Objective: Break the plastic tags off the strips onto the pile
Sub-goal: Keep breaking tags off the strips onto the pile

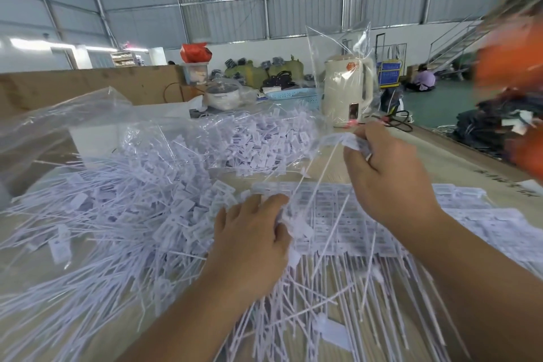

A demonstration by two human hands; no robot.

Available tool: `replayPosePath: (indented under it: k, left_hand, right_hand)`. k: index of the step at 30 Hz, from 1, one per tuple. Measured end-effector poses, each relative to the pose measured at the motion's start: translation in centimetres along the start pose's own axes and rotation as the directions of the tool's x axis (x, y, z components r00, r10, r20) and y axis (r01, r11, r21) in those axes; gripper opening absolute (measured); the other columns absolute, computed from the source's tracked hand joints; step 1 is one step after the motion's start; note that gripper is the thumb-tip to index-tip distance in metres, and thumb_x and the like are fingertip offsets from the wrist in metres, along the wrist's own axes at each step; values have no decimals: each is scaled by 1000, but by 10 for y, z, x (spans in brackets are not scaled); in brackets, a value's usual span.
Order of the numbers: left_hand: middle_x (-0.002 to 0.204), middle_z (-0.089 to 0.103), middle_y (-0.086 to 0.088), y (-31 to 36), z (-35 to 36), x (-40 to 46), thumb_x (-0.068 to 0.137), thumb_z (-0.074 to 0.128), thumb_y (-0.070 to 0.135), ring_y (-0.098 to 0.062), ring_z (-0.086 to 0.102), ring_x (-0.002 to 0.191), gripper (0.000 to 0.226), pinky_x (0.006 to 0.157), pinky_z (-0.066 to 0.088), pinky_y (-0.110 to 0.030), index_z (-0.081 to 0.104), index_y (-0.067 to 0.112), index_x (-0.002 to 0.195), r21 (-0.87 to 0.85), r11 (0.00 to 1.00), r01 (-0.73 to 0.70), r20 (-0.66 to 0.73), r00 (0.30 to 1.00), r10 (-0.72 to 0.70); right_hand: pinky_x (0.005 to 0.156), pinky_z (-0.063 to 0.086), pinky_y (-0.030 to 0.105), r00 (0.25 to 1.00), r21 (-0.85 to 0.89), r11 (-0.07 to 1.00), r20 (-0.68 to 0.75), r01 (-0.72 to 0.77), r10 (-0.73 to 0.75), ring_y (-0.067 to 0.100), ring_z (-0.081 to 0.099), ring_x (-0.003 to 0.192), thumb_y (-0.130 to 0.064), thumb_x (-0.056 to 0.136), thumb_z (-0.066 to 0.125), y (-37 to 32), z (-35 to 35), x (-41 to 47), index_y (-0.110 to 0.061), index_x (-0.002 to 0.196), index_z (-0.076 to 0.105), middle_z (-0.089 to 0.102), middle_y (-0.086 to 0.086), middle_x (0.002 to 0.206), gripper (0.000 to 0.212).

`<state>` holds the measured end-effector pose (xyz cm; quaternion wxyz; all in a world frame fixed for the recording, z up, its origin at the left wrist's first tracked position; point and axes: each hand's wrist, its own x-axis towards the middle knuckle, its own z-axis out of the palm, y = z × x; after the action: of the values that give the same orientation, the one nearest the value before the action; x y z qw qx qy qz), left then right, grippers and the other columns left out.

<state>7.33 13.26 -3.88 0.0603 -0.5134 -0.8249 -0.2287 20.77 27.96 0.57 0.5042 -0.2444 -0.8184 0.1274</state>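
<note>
A big pile of loose white plastic tags (117,214) with long thin tails covers the left and middle of the table. Unbroken strips of tags (338,223) lie flat under and between my hands. My left hand (252,244) is low on the strips, its fingers curled round a bunch of tags at its right side. My right hand (388,173) is raised higher and grips several tags (357,142) whose thin tails run down toward my left hand.
A clear plastic bag (73,120) lies open under the pile at left. A cream kettle (346,88) wrapped in plastic stands at the back, beside a blue basket (293,95) and a pot. A person sits on the floor far right. An orange blur fills the right edge.
</note>
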Motion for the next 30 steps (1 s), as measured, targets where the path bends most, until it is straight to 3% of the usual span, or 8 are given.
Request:
replayPosePath:
  k: [4,11,17,20,24,26,27,30]
  left_hand:
    - [163,4,2,-1,6,2,98,24,56,-22,2,149,55,118,-10,-45,9,46,150,92,995,46,65,997,-52]
    - [163,-6,3,-6,5,5,93,23,67,-22,-5,150,65,117,-11,-47,4,46,151,144,988,63,50,996,-70]
    - [160,-25,2,-15,3,5,88,17,76,-28,-20,147,74,115,-16,-48,-9,45,150,191,975,117,106,985,-139]
    - [162,-12,8,-11,-1,5,89,25,73,-22,-11,148,71,118,-9,-50,9,42,151,155,985,78,64,994,-88]
    - [143,42,9,-5,-16,3,93,54,40,-18,34,134,36,114,23,-43,54,35,129,-141,989,33,-86,995,-46]
    - [111,64,7,-3,-27,3,94,57,22,-9,59,101,17,90,49,-35,66,34,103,-399,916,49,-150,982,-118]
    - [93,70,3,-3,-32,3,95,55,16,-6,63,79,20,71,52,-27,69,31,94,-555,829,75,-146,972,-185]
    - [65,68,-4,-1,-46,6,94,47,9,-14,54,54,27,51,38,-23,71,16,85,-929,358,95,-17,954,-298]
  right_hand:
    - [49,38,36,997,72,996,-57,-50,54,27,49,56,-20,94,49,-1,-4,2,-10,92,51,53,7,62,11]
    - [47,36,36,993,139,988,-86,-68,80,20,43,52,-19,94,50,-3,-8,2,-12,84,49,49,5,59,13]
    - [48,28,33,979,268,953,-102,-144,177,13,31,49,-24,97,47,-1,-17,6,-4,85,48,48,20,69,23]
    - [44,27,33,995,231,969,-5,-93,96,10,32,45,-21,97,49,-5,-18,4,-7,82,51,45,10,59,21]
    - [47,32,33,923,51,997,377,66,-81,11,37,46,-25,92,54,-12,-11,-6,-10,77,51,47,6,58,21]
    - [50,36,34,887,9,994,449,111,-103,15,42,50,-27,92,56,-16,-9,-9,-13,76,51,48,4,58,22]
    - [52,39,36,878,8,994,468,113,-103,16,45,52,-29,92,56,-17,-9,-9,-14,77,51,49,3,59,22]
    - [54,40,37,859,31,994,501,105,-106,11,44,52,-33,92,56,-19,-9,-11,-18,75,50,46,-3,57,23]
